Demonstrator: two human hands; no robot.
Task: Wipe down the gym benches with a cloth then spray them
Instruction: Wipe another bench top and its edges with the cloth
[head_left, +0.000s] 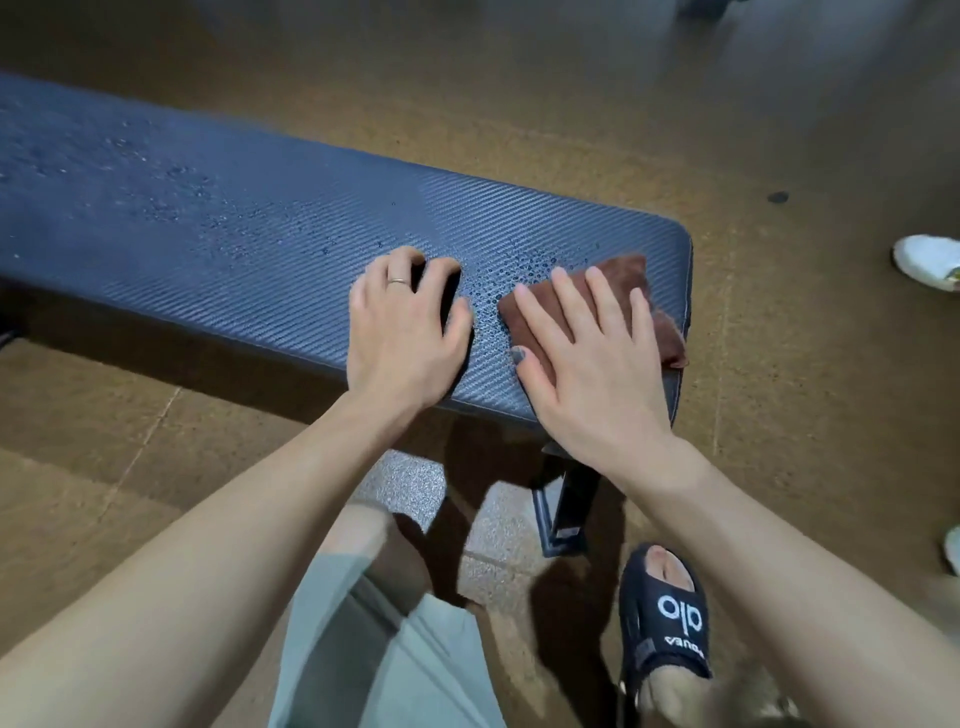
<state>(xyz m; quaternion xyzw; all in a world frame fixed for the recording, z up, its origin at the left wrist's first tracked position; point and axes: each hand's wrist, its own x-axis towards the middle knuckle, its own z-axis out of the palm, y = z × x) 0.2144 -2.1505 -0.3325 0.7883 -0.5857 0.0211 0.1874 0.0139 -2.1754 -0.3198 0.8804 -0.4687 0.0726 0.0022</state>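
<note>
A long dark blue padded gym bench (249, 228) runs from the upper left to the centre right, its top dotted with water droplets. A folded brown cloth (623, 278) lies at the bench's right end. My right hand (592, 353) presses flat on the cloth with straight, spread fingers. My left hand (405, 327) rests on the bench pad just left of the cloth, its fingers bent with the tips on the surface and holding nothing. No spray bottle is in view.
The bench's black metal leg (566, 499) stands under its right end. My foot in a black sandal (665, 618) is beside it on the brown floor. Another person's white shoe (924, 260) is at the right edge.
</note>
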